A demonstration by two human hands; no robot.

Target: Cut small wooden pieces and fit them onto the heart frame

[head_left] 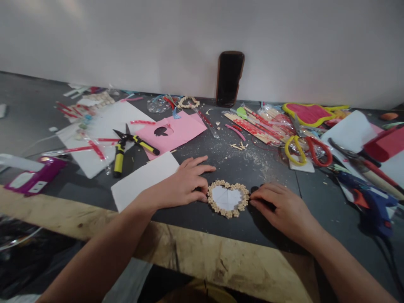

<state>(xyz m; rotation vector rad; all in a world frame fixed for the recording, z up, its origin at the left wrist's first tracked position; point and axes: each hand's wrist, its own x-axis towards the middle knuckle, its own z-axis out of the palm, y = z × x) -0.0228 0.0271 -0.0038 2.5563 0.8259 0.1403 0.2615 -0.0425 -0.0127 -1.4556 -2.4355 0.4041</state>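
Note:
A heart-shaped frame (229,213) of small pale wooden pieces lies flat on the dark tabletop, with a creased white paper heart (225,198) inside it. My left hand (183,183) rests at its left side, fingers spread and the thumb tip close against the rim. On the right, my right hand (282,206) has its thumb and fingers pinched together beside the frame's edge. A small dark piece (254,189) shows at those fingertips; what it is cannot be made out. Under my left wrist lies a white paper sheet (142,179).
Yellow-black pliers (119,158) and pink paper (179,132) lie to the left, near a purple tool (38,174). A phone (229,80) leans on the wall. To the right are scissors (304,145), wooden sticks (252,126) and a blue glue gun (369,202).

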